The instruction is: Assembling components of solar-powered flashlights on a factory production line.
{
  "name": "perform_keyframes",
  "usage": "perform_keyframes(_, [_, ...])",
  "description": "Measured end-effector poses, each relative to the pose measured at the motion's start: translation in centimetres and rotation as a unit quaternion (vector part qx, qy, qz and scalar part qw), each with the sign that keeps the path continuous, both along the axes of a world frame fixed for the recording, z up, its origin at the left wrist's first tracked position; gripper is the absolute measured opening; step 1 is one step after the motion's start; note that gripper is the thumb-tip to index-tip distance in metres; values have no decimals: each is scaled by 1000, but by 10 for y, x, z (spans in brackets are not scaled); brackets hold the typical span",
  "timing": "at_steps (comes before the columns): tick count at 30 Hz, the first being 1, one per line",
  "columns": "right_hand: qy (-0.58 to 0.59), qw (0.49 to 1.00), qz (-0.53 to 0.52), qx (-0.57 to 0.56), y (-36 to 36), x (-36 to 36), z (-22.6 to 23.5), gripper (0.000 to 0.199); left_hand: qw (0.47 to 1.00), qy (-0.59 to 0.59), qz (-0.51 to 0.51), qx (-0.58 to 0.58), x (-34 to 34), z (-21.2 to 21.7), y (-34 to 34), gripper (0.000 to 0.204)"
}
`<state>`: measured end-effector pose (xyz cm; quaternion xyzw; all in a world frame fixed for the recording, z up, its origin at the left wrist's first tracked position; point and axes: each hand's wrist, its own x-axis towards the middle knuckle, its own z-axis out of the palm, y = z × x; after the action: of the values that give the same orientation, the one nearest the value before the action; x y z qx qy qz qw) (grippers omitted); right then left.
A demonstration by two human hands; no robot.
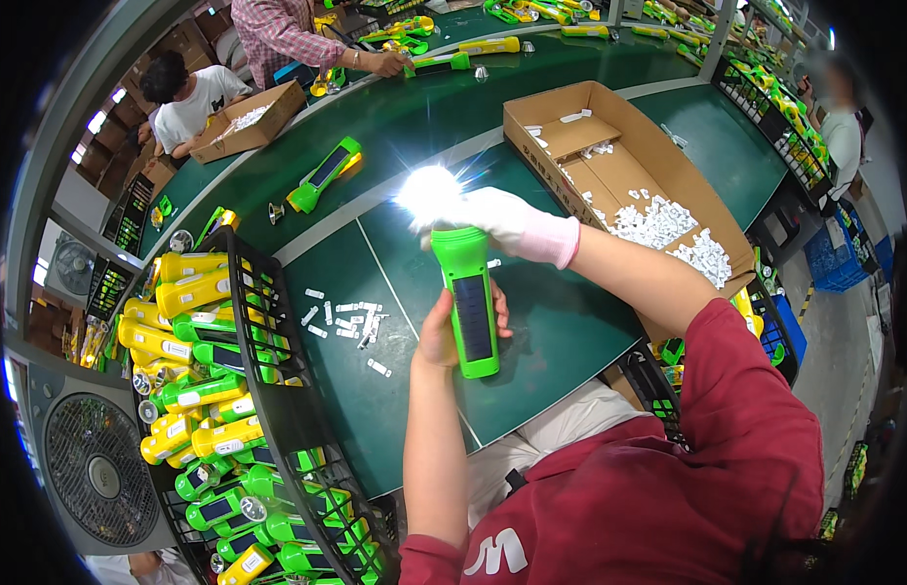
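A bright green flashlight (pixel 462 255) with a dark solar panel along its body stands nearly upright over the table in front of me. My left hand (pixel 440 331) is bare and wraps round its handle from below. Its lamp end (pixel 431 195) is lit, and the glare washes out the detail there. My right hand (pixel 507 222), in a white glove with a pink cuff, grips that lit end, with its fingertips lost in the glare. Small white plastic pieces (pixel 356 320) lie scattered on the green table, left of the flashlight.
A black crate (pixel 268 361) full of green and yellow flashlights stands at the left. An open cardboard box (pixel 561 161) with many white pieces lies at the right. Beyond runs a green conveyor (pixel 395 107) carrying flashlights, with co-workers along it. A fan (pixel 102 468) stands far left.
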<state>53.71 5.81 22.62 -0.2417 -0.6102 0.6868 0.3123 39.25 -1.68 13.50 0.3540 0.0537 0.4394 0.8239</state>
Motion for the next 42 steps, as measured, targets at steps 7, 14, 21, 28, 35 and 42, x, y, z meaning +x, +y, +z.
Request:
perform_keyframes(7, [43, 974, 57, -216, 3, 10, -12, 39, 996, 14, 60, -60, 13, 0, 6, 61])
perform_keyframes(14, [-135, 987, -85, 7, -13, -4, -6, 31, 997, 6, 57, -47, 10, -2, 2, 50])
perform_keyframes(21, [-339, 871, -128, 331, 2, 12, -34, 34, 943, -250, 97, -196, -7, -13, 18, 51])
perform_keyframes(28, [-517, 763, -128, 368, -3, 12, -45, 22, 917, -366, 40, -151, -23, -21, 20, 51])
perform_keyframes(35, [-530, 787, -14, 317, -12, 6, -27, 19, 912, -282, 174, -243, -26, -9, 19, 53])
perform_keyframes(42, [-597, 737, -87, 305, 13, 17, -45, 30, 896, -416, 51, -145, -32, -8, 19, 49])
